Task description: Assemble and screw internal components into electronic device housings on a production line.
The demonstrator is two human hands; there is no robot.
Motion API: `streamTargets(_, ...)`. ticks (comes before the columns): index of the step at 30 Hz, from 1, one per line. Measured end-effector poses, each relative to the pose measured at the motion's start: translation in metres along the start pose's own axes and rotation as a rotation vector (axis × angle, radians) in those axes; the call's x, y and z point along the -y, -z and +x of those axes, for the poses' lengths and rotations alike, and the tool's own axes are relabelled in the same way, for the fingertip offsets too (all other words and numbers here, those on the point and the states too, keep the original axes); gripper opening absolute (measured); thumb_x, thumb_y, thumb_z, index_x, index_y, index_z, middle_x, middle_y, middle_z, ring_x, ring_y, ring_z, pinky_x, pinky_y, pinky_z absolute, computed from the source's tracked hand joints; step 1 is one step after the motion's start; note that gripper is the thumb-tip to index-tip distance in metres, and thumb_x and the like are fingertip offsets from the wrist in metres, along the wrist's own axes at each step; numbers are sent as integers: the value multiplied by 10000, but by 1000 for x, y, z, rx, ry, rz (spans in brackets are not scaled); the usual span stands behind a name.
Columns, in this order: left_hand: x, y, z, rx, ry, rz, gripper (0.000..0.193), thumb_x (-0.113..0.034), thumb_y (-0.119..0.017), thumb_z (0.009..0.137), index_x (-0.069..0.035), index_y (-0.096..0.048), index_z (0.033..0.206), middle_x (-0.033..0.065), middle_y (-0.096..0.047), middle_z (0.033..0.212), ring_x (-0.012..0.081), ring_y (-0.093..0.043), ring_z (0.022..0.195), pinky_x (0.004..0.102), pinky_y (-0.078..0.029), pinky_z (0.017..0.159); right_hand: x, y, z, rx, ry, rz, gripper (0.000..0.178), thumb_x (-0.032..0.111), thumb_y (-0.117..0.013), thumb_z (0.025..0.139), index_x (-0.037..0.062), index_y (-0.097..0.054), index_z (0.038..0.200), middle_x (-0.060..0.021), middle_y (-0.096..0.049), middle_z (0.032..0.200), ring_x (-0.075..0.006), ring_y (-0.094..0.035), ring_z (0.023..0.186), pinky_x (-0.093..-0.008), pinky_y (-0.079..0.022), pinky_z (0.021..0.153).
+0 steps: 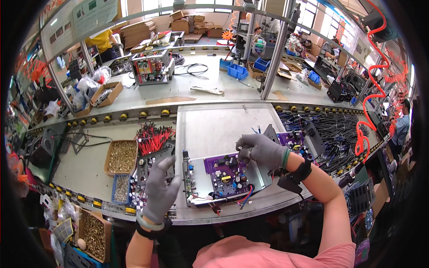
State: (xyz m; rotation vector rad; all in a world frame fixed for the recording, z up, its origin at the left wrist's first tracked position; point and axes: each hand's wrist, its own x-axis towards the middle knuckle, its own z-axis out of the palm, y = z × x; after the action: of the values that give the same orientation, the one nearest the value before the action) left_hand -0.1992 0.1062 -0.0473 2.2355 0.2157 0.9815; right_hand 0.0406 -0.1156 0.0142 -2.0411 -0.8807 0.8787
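Observation:
In front of me a metal chassis [202, 161] lies on a pale board, with a purple circuit board [225, 176] inside it. My right hand [262, 151], in a grey glove, is over the circuit board's far right corner. Its thumb and fingers are pinched together, and what they hold, if anything, is too small to make out. My left hand [158, 190], also gloved in grey, hovers left of the chassis with its fingers apart and nothing in them. Red and blue wires [246, 196] hang over the chassis's near edge.
Left of the chassis are a cardboard box of small brass-coloured parts [121, 156], a blue bin of small metal parts [121, 189] and red wires [154, 137]. A second purple board [292, 140] and bundled black cables [333, 138] lie to the right. A coiled orange hose [379, 58] hangs at right.

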Motion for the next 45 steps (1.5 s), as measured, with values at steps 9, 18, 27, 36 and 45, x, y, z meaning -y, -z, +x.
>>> streamTargets(9, -27, -47, 43, 463, -101, 386, 408, -278, -745, 777, -110, -678, 1143, 131, -648, 1133, 326, -553, 1177, 406, -443, 999, -2, -8, 4, -33, 73, 4, 290, 65, -641, 873, 33, -676, 1159, -42, -714, 910, -102, -614, 788, -273, -513, 726)
streamTargets(18, -20, -53, 38, 329, -127, 287, 264, -258, -750, 758, -116, -738, 980, 72, -672, 939, 267, -605, 1003, 395, -466, 915, 30, -6, 22, -61, 104, -862, 195, 170, -606, 810, 119, -708, 969, -128, -716, 878, -319, -693, 851, -416, -542, 782)
streamTargets(27, -21, -53, 41, 324, -86, 264, 228, -241, -752, 756, -135, -753, 957, 59, -675, 901, 253, -607, 995, 390, -453, 933, 22, 1, 43, 163, 3, -1145, 157, 239, -638, 796, 181, -738, 903, -88, -712, 835, -308, -680, 843, -423, -524, 771)
streamTargets(36, -21, -52, 39, 309, -82, 240, 195, -213, -749, 750, -121, -757, 921, 61, -680, 886, 250, -612, 960, 382, -449, 914, 36, -5, 43, 226, -42, -1142, 189, 204, -618, 789, 164, -754, 914, -100, -730, 887, -299, -697, 888, -409, -532, 792)
streamTargets(45, -24, -53, 40, 302, -79, 210, 194, -189, -758, 745, -108, -757, 922, 71, -687, 880, 255, -619, 952, 379, -461, 895, 45, -9, 57, 318, -136, -1200, 276, 229, -625, 774, 71, -755, 959, -155, -734, 928, -321, -712, 868, -419, -557, 780)
